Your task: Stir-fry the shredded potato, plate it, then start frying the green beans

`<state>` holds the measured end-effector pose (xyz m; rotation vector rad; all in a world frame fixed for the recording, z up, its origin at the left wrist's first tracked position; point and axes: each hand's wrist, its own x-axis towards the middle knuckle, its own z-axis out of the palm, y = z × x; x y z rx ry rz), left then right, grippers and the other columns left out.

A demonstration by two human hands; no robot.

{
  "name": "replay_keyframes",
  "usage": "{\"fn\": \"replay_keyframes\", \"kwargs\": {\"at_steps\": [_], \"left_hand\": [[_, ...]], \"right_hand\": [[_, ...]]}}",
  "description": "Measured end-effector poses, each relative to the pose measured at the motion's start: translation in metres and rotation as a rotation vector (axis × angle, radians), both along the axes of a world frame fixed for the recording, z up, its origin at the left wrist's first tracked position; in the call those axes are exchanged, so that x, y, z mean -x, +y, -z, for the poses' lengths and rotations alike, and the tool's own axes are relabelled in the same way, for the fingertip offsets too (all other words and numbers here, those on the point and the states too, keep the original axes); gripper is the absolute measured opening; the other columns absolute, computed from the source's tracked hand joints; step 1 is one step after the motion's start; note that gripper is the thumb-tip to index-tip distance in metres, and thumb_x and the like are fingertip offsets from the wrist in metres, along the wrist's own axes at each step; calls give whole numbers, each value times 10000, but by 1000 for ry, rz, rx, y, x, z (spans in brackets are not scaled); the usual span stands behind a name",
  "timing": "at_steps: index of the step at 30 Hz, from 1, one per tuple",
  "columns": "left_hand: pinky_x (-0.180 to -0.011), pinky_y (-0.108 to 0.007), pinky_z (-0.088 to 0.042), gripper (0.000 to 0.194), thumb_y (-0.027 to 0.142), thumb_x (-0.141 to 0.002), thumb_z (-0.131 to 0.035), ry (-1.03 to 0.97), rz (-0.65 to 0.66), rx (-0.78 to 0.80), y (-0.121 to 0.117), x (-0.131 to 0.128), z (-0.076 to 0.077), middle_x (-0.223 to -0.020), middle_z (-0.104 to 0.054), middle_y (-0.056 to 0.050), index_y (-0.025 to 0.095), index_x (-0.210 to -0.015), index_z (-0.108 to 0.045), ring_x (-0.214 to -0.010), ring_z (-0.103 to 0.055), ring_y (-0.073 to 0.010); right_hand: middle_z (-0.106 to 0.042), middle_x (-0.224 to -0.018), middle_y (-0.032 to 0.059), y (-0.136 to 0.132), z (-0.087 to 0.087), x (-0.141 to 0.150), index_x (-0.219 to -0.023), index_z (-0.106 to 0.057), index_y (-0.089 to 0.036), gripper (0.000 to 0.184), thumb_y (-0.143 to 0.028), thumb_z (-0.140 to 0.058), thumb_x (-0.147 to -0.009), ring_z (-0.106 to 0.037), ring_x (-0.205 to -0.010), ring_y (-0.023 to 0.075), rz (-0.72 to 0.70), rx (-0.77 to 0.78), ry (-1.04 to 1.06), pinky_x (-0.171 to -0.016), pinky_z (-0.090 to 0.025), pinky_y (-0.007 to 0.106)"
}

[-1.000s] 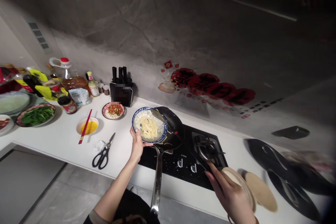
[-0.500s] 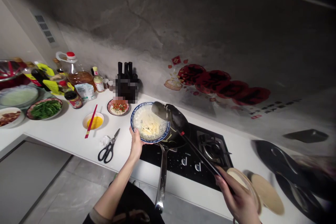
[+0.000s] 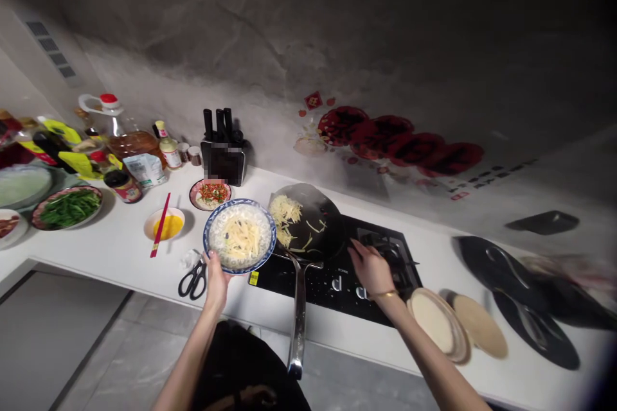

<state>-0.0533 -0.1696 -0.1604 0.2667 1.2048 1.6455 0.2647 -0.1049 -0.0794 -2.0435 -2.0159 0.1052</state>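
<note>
My left hand (image 3: 215, 270) grips the near rim of a blue-rimmed bowl (image 3: 240, 236) of pale potato shreds, held level just left of the black wok (image 3: 313, 225). More shreds lie in the wok's left side. The wok sits on the black gas stove (image 3: 337, 286), its long steel handle (image 3: 299, 321) pointing toward me. My right hand (image 3: 369, 266) hovers over the stove at the wok's right edge. Its fingers are curled on the dark spatula handle, and the blade is lost against the dark wok.
On the white counter at left are scissors (image 3: 193, 279), a bowl of yellow egg (image 3: 166, 228) with red chopsticks across it, a chilli dish (image 3: 211, 194), a knife block (image 3: 222, 157), a plate of greens (image 3: 67, 207) and oil bottles (image 3: 123, 135). Round wooden lids (image 3: 436, 324) and dark pans (image 3: 515, 308) lie at right.
The bowl has come down and to the left, away from the wok, and shreds now lie in the wok. My right hand moved in from the near right to the wok's edge.
</note>
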Motion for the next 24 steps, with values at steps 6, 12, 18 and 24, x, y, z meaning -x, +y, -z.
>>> {"fn": "replay_keyframes", "kwargs": {"at_steps": [6,12,18,24], "left_hand": [[-682,-327,-571,636,545,-852,-422,56,-27,47,-20,10,6,-1438,-340,-138,318,-1411,-220,-1118,-553,-264],[-756,-352,-558,653,554,-841,-437,62,-53,65,-29,10,7,-1447,-334,-128,321,-1413,-225,-1161,-524,-263],[-798,-372,-545,613,535,-844,-446,61,-69,81,-31,10,8,-1438,-356,-109,325,-1393,-273,-1206,-486,-268],[-784,-394,-550,581,521,-846,-448,72,-90,79,-30,13,13,-1421,-380,-111,322,-1373,-304,-1204,-483,-284]], "right_hand": [[-648,-1000,151,12,19,60,-1285,-508,-117,412,-248,-392,-912,-669,-752,216,-121,228,-298,-653,-517,294],[-700,-941,76,0,-40,11,-1165,-623,-215,334,-279,-439,-894,-668,-808,203,-356,249,-383,-711,-508,273],[-676,-1030,126,42,-59,-6,-1222,-573,-160,379,-286,-394,-912,-654,-859,230,-248,199,-574,-710,-497,300],[-678,-1026,118,29,-73,4,-1146,-623,-191,341,-262,-396,-901,-651,-863,232,-332,388,-649,-692,-479,294]]}}
